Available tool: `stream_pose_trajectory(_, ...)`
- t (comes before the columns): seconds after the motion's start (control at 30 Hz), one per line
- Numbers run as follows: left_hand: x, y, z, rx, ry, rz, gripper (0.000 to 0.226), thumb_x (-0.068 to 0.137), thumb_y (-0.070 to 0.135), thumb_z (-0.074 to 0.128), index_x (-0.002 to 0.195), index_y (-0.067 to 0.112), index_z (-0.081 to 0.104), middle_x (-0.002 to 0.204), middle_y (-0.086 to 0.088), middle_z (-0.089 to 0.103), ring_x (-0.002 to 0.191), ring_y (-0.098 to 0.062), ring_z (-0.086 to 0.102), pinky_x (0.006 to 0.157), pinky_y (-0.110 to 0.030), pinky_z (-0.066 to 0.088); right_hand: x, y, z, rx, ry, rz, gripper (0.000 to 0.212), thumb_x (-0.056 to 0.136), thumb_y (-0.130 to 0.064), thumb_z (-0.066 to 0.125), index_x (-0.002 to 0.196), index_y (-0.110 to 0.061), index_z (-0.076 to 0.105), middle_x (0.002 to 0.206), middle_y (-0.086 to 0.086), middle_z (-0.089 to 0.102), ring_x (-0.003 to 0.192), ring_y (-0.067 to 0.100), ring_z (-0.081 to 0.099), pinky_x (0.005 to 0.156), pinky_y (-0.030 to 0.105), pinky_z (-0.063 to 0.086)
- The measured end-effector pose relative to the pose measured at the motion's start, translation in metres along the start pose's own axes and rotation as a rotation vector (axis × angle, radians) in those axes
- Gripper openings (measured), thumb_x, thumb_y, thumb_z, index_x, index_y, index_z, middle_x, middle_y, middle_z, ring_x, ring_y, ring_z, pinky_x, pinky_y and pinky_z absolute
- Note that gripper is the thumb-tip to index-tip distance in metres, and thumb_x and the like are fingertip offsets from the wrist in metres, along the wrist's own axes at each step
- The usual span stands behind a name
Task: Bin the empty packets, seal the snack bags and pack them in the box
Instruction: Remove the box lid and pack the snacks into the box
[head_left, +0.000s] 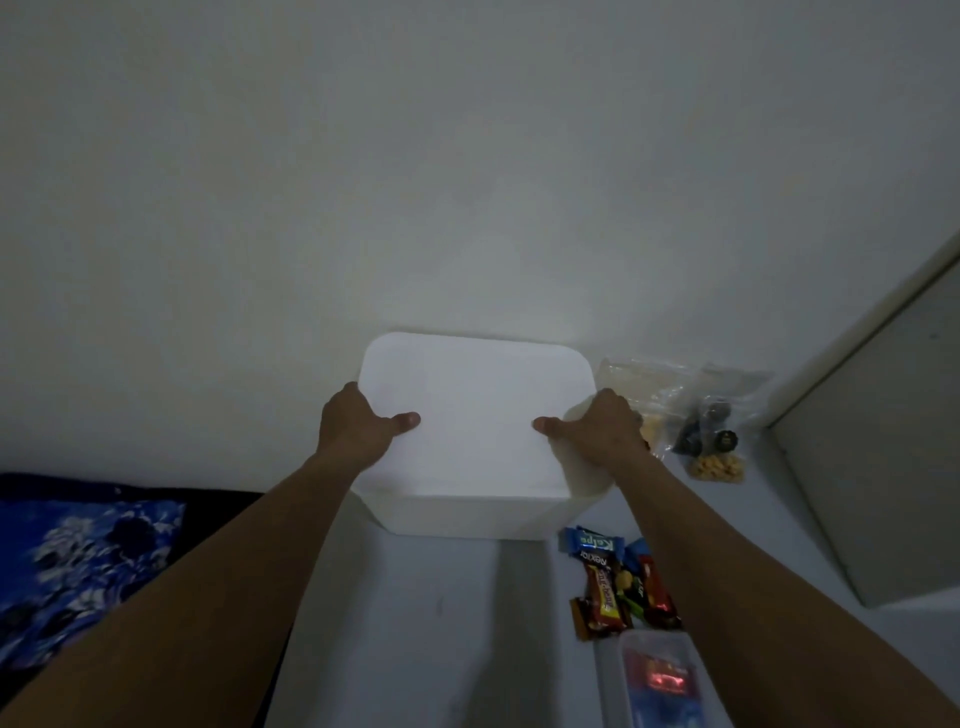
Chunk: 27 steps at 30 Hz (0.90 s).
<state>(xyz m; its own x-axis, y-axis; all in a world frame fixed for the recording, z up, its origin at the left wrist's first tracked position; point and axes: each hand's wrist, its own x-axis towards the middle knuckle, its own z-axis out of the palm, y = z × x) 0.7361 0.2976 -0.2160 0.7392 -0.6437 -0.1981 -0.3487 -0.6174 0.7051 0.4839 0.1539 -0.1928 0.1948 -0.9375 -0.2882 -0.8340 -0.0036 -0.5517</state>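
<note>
The white box (475, 431) sits at the bench's (415, 623) far edge against the wall, lid on; left grip (358, 423) and right grip (597, 431) clasp its sides, thumbs on top, likely to lift the lid. Clear snack bags (691, 410) lie right of it; wrapped bars (618, 587) nearer, right.

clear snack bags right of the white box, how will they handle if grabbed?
The clear snack bags look thin and crumpled, so probably floppy, sagging from any grip. Loose pieces sit low inside, so contents likely shift. The film looks glossy, so possibly slippery. Whether the tops are sealed is unclear.
</note>
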Motion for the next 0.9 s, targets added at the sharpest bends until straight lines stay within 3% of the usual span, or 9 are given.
stream_pose_trajectory(0.27, -0.014, 0.006, 0.002, -0.116, 0.082, 0.023, 0.071, 0.067, 0.035, 0.088, 0.124, 0.007, 0.056, 0.121, -0.009, 0.063, 0.109, -0.031, 0.06, 0.085, -0.034, 0.045, -0.008, 0.004, -0.002, 0.094, 0.084, -0.008, 0.09, 0.062, -0.058, 0.085, 0.127, -0.007, 0.05, 0.128, 0.011, 0.054, 0.121, 0.034, 0.049, 0.092, 0.049, 0.048)
stream_pose_trajectory(0.4, -0.015, 0.006, -0.003, -0.128, 0.11, 0.016, 0.074, 0.057, 0.049, 0.089, 0.115, 0.011, 0.062, 0.112, -0.009, 0.066, 0.1, -0.03, 0.064, 0.085, -0.04, 0.054, -0.012, 0.001, -0.003, 0.189, 0.159, -0.051, 0.091, 0.064, -0.053, 0.085, 0.134, -0.007, 0.048, 0.134, 0.012, 0.051, 0.127, 0.037, 0.044, 0.101, 0.053, 0.042)
stream_pose_trajectory(0.47, -0.016, 0.007, -0.007, -0.106, 0.139, 0.023, 0.084, 0.05, 0.059, 0.086, 0.116, 0.014, 0.063, 0.109, -0.009, 0.066, 0.098, -0.03, 0.065, 0.085, -0.044, 0.056, -0.015, -0.001, -0.006, 0.216, 0.172, -0.079, 0.088, 0.07, -0.047, 0.084, 0.138, -0.007, 0.045, 0.136, 0.012, 0.047, 0.128, 0.035, 0.042, 0.1, 0.045, 0.041)
stream_pose_trajectory(0.57, -0.018, 0.007, -0.011, -0.078, 0.145, 0.036, 0.103, 0.04, 0.077, 0.072, 0.126, 0.021, 0.056, 0.115, -0.009, 0.061, 0.099, -0.03, 0.063, 0.086, -0.048, 0.056, -0.023, -0.003, -0.013, 0.294, 0.153, -0.113, 0.076, 0.078, -0.035, 0.081, 0.137, -0.006, 0.043, 0.137, 0.011, 0.042, 0.126, 0.032, 0.043, 0.085, 0.031, 0.032)
stream_pose_trajectory(0.67, -0.023, 0.011, -0.019, -0.083, 0.164, 0.05, 0.111, 0.041, 0.08, 0.069, 0.134, 0.024, 0.05, 0.119, -0.01, 0.059, 0.101, -0.029, 0.063, 0.087, -0.044, 0.055, -0.029, -0.011, -0.022, 0.314, 0.158, -0.179, 0.071, 0.079, -0.035, 0.079, 0.136, -0.011, 0.043, 0.133, 0.01, 0.043, 0.121, 0.028, 0.048, 0.085, 0.028, 0.033)
stream_pose_trajectory(0.77, -0.03, 0.017, -0.031, -0.127, 0.167, 0.11, 0.099, 0.048, 0.073, 0.074, 0.13, 0.022, 0.054, 0.117, -0.009, 0.062, 0.099, -0.027, 0.063, 0.081, -0.037, 0.053, -0.035, -0.017, -0.03, 0.33, 0.186, -0.215, 0.063, 0.074, -0.038, 0.08, 0.123, -0.014, 0.049, 0.124, 0.011, 0.053, 0.111, 0.029, 0.055, 0.086, 0.039, 0.05)
stream_pose_trajectory(0.9, -0.043, 0.02, -0.047, -0.208, 0.169, 0.168, 0.079, 0.064, 0.055, 0.084, 0.13, 0.021, 0.055, 0.119, -0.001, 0.063, 0.105, -0.023, 0.06, 0.086, -0.034, 0.048, -0.055, -0.021, -0.043, 0.285, 0.211, -0.226, 0.06, 0.071, -0.046, 0.078, 0.116, -0.016, 0.051, 0.12, 0.009, 0.056, 0.103, 0.026, 0.055, 0.09, 0.048, 0.051)
